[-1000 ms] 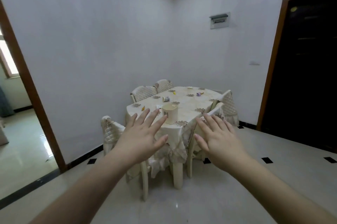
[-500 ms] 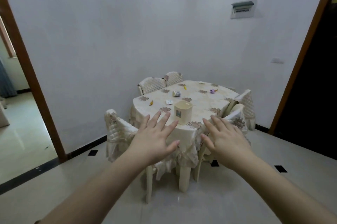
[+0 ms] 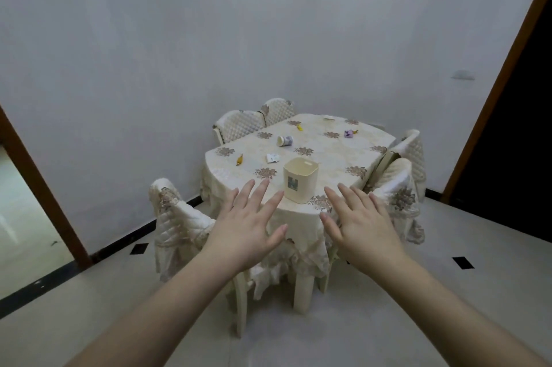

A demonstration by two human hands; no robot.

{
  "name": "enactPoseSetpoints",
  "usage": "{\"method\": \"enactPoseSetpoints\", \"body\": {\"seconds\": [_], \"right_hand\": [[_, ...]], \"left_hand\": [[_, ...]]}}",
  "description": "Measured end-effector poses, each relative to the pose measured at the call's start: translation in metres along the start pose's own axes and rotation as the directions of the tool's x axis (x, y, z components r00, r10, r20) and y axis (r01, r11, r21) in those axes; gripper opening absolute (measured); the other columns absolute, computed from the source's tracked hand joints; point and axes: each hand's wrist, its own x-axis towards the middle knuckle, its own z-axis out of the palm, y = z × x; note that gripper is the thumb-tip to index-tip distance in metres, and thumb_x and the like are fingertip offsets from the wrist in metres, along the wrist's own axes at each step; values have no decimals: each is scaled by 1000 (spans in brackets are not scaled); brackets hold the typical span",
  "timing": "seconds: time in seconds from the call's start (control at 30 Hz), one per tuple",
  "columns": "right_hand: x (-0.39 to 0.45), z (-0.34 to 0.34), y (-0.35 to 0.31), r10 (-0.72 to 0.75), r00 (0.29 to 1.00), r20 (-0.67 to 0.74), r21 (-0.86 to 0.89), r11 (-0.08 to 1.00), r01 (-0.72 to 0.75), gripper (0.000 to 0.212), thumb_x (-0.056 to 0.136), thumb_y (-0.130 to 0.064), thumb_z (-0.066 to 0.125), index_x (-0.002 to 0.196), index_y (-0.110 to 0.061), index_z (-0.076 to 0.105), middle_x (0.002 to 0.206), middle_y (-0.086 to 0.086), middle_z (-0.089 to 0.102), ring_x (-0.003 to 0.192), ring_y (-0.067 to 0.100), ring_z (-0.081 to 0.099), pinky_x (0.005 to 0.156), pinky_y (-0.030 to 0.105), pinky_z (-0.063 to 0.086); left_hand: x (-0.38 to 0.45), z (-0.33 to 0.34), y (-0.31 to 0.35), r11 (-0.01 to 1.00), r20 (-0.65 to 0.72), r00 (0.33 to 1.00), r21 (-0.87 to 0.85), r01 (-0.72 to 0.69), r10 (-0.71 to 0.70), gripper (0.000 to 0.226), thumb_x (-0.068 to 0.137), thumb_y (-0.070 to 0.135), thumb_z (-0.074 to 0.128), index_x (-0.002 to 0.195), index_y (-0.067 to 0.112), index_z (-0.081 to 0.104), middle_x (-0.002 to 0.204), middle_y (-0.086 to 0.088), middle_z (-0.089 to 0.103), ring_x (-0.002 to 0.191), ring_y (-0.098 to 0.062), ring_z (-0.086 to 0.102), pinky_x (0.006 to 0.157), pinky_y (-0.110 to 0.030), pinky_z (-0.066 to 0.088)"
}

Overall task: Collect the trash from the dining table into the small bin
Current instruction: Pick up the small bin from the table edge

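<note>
Cream surface (image 3: 313, 154) and small bin (image 3: 300, 180) are now seen closer; both hands (image 3: 248, 224) are held spread and empty, so collecting is unstarted.

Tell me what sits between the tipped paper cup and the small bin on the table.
Nothing visible: only bare tablecloth lies between the paper cup and the small bin. The white scrap lies left of that line.

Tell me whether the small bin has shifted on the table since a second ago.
No. The small bin sits at the table's near edge beside the same flower print; only the camera came closer.
</note>
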Motion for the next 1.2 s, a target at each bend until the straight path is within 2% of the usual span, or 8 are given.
{"method": "enactPoseSetpoints", "body": {"seconds": [0.1,0.27,0.57,0.8,0.97,1.07,1.2], "right_hand": [[31,23,21,39,999,-9,21,999,-39,59,95,-58,17,148,-33,24,156,-2,29,143,18,20,116,40,6],[97,58,69,65,997,36,59,996,-67,60,95,-59,17,149,-33,20,158,-2,25,144,19,18,117,42,11],[211,113,141,42,992,118,105,993,-54,61,96,-58,21,150,-31,18,158,-1,23,143,20,19,116,42,14],[280,158,153,-6,988,157,146,989,-18,62,96,-57,22,151,-30,17,159,-1,22,143,20,20,115,40,16],[331,203,157,5,978,210,164,986,-40,61,96,-58,21,150,-30,18,158,0,25,142,21,23,114,41,18],[363,233,151,31,969,245,165,984,-73,61,96,-58,22,150,-30,19,158,0,25,142,20,23,114,41,19],[401,265,146,82,950,300,151,980,-132,59,97,-56,24,150,-30,21,157,1,25,142,20,25,113,41,22]], "left_hand": [[40,21,-4,1000,3,1000,-20,9,-9,72,97,67,16,161,38,-1,173,0,-5,158,-20,-8,126,-45,-3],[117,51,-2,1000,17,1000,14,7,-7,71,99,65,23,162,36,7,172,-2,12,156,-22,12,123,-42,12],[253,99,1,999,88,996,36,18,-21,71,98,65,23,161,36,10,172,-1,12,157,-22,9,123,-42,11],[320,138,-24,999,110,994,28,18,-21,72,98,64,23,162,34,13,171,-2,17,156,-24,13,121,-43,16],[371,170,-49,999,91,996,33,-24,21,80,92,65,12,161,28,23,168,-8,28,154,-28,24,120,-46,24],[404,198,-71,999,104,994,1,-47,46,82,90,66,8,162,29,20,169,-7,25,155,-26,22,120,-44,21],[446,235,-101,997,137,988,-55,-62,69,73,100,62,28,162,27,18,170,-8,21,156,-27,17,123,-44,18]]}}
